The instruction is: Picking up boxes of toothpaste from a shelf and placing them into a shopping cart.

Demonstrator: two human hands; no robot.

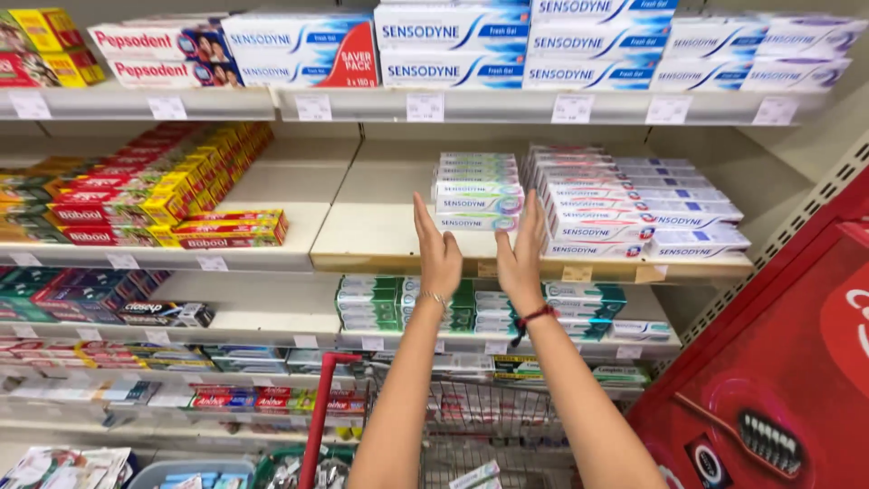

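Right now both hands are reaching up toward a small stack of toothpaste boxes [478, 192] that is sitting on the middle shelf [362, 244], directly beyond the fingertips. The boxes are long, flat cartons, white with pale green and blue bands, piled several high in a neat column. Their narrow printed sides are facing out toward the person, and each carton's long axis is running left to right, parallel to the shelf's front edge.

The left hand [437, 249] is standing upright with its palm turned inward and its fingers straight and held together, the tips rising just in front of the stack's left end. It is holding nothing, and whether it is touching the cartons cannot be told. A thin bracelet is circling its wrist.

The right hand [522, 249] is mirroring it, palm turned inward, fingers extended and close together, gripping nothing, at the stack's right end. A red thread band is sitting on that wrist.

Just to the right of the right hand, a larger block of white and blue boxes [634, 204] is filling the same shelf. Below the forearms, a wire cart [489, 421] with a red handle is showing.
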